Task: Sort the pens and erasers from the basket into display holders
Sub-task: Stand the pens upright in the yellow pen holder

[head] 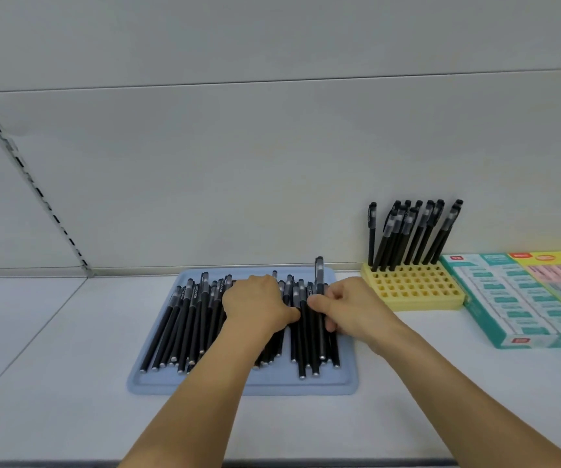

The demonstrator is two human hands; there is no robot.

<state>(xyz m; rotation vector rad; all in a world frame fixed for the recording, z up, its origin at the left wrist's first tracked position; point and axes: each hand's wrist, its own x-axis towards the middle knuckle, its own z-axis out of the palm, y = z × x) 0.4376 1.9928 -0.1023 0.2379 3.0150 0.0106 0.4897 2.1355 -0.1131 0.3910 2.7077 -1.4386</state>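
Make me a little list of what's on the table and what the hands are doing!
Tray: blue tray holding many black pens lying flat
Left hand: left hand resting on the pens
Right hand: right hand pinching one pen
Holder: yellow holder, pens standing in its back rows only
Erasers: eraser boxes at far right

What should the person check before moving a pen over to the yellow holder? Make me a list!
1. Right hand pinches one pen: ok, fingers curl round it.
2. That pen is free of the pile of pens: cannot tell, others lie right beside it.
3. Left hand is out of the way: not ok, it rests on the pile.
4. Yellow holder has empty holes: ok, the front rows are open.
5. Blue tray lies flat on the shelf: ok.
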